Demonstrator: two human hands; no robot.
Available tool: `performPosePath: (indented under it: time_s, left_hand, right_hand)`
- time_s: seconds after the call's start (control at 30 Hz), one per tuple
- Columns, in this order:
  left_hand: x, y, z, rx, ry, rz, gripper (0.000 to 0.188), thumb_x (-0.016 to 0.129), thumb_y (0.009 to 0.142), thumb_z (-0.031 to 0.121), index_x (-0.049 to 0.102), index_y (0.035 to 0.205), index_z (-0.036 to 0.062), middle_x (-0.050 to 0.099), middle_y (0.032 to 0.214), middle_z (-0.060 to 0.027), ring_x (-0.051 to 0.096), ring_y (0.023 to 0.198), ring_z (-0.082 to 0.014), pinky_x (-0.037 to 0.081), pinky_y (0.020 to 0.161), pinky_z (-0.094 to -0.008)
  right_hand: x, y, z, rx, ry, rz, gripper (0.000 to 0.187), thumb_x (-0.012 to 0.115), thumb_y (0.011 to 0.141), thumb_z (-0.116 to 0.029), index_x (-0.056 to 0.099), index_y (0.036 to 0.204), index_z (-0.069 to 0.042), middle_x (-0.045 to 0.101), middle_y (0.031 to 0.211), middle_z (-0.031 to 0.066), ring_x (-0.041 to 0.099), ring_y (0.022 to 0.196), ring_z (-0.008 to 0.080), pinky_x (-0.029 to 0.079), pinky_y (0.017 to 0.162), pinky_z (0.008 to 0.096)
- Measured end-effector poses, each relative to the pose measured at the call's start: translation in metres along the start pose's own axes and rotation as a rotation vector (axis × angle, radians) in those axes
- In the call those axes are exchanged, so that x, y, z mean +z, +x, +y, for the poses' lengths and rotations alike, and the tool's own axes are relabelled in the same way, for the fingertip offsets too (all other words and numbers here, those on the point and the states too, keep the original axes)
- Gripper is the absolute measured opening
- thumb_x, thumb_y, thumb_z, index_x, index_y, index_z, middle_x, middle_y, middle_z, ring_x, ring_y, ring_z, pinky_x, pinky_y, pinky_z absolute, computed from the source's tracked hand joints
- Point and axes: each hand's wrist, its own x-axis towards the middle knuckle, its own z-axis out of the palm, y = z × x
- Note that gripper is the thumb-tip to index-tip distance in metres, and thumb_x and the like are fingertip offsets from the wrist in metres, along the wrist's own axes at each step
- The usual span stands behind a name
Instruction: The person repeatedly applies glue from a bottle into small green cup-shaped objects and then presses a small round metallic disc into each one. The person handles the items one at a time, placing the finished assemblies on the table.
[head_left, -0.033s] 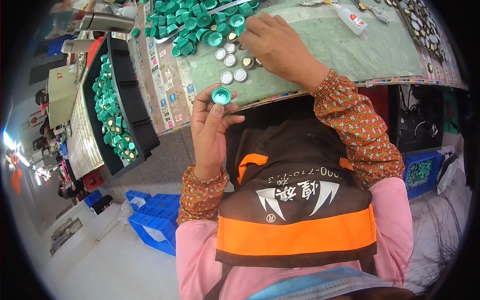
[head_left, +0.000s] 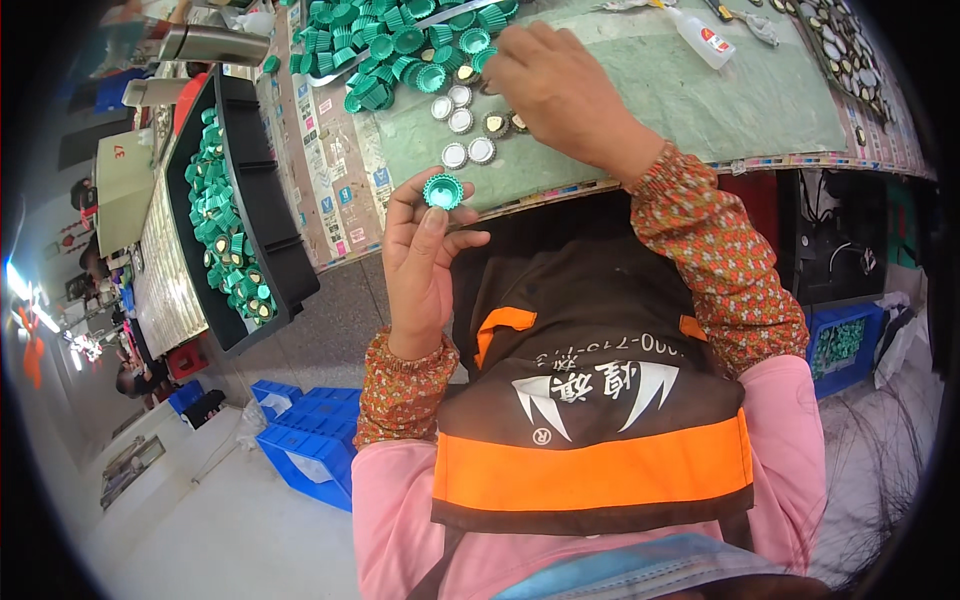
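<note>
My left hand [head_left: 425, 250] pinches a green fluted bottle cap [head_left: 443, 191] between thumb and fingers, just off the table's near edge. The cap's hollow side faces up. Over the table, my right hand [head_left: 560, 95] is closed, its fingers bent down beside the loose caps. Whatever those fingertips grip is hidden. Silver-white round caps [head_left: 454, 155] and darker caps with gold-coloured centres [head_left: 495, 124] lie between the two hands. Beyond them spreads a heap of green fluted caps [head_left: 400, 45], partly on a metal tray.
A black bin [head_left: 262, 200] holding green caps stands at the left. To the far right are a white squeeze bottle [head_left: 703, 40] and a tray of gold and silver pieces [head_left: 840, 55]. A steel flask [head_left: 215, 45] lies at the upper left; blue crates [head_left: 310, 440] sit on the floor.
My right hand has shifted very slightly to the right. My left hand and the green bottle cap in it stay where they were.
</note>
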Motion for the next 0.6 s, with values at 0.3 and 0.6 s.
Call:
performPosePath:
  time_s: [0.3,0.6]
  left_hand:
    - [0.000,0.001,-0.004,-0.079,-0.049,-0.049,0.051,0.051,0.104,0.024,0.038,0.146,-0.0035,0.062,0.123,-0.0192,0.065,0.102,-0.0182,0.062,0.081,-0.0325]
    - [0.013,0.005,-0.004,-0.194,-0.098,-0.104,0.057,0.051,0.104,0.028,0.036,0.148,-0.0053,0.062,0.121,-0.0166,0.063,0.102,-0.0180,0.062,0.081,-0.0323]
  right_hand:
    - [-0.069,-0.049,0.011,0.440,0.261,-0.264,0.012,0.062,0.089,-0.013,0.061,0.093,-0.002,0.059,0.080,0.0128,0.055,0.079,0.0328,0.044,0.073,0.0429]
    - [-0.078,-0.068,0.009,0.367,0.185,-0.122,0.014,0.061,0.085,-0.006,0.060,0.098,-0.006,0.056,0.086,0.0111,0.054,0.086,0.0334,0.045,0.078,0.0458]
